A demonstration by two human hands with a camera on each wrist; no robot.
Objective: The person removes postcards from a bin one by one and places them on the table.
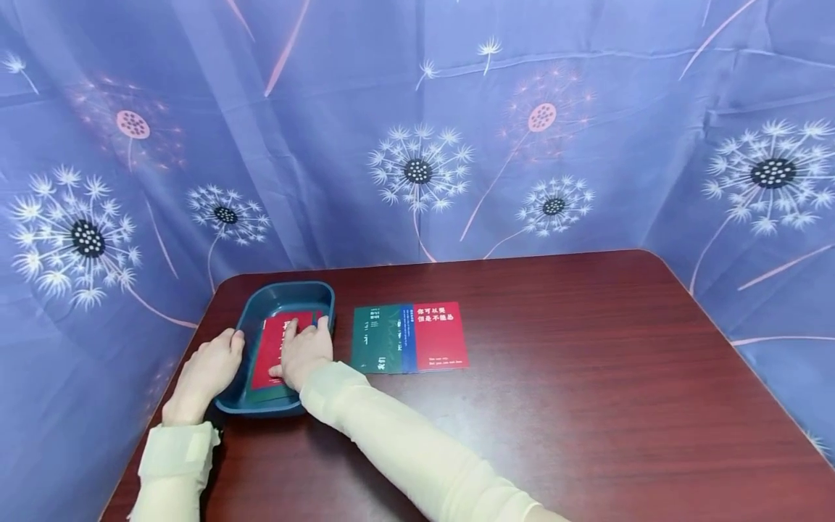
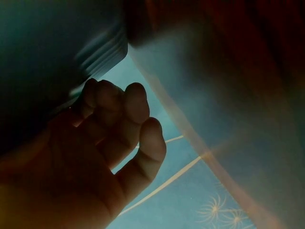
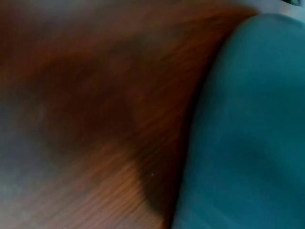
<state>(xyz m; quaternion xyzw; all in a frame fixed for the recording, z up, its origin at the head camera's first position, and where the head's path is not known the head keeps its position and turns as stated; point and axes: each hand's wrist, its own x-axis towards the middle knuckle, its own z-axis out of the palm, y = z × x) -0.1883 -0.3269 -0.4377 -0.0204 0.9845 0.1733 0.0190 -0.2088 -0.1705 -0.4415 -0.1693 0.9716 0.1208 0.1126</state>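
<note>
A dark teal tray (image 1: 287, 291) with rounded corners stands at the left of the table, its dark side (image 2: 57, 43) filling the upper left of the left wrist view. My left hand (image 1: 207, 371) holds it by the left rim, and the fingers (image 2: 136, 102) bend along its outer side. Inside lie a red card (image 1: 266, 362) with white characters and a green card (image 1: 269, 394) partly under it. Reaching over the right rim, my right hand (image 1: 306, 355) rests on the red card with fingers spread. That hand is outside the right wrist view, which shows the teal tray wall (image 3: 252, 129).
Right of the tray, green cards (image 1: 375, 341), a blue strip (image 1: 409, 341) and a red card (image 1: 442, 337) lie overlapping in a row on the reddish-brown wooden table (image 1: 574, 391). A blue dandelion-print cloth (image 1: 339, 94) hangs behind and at both sides.
</note>
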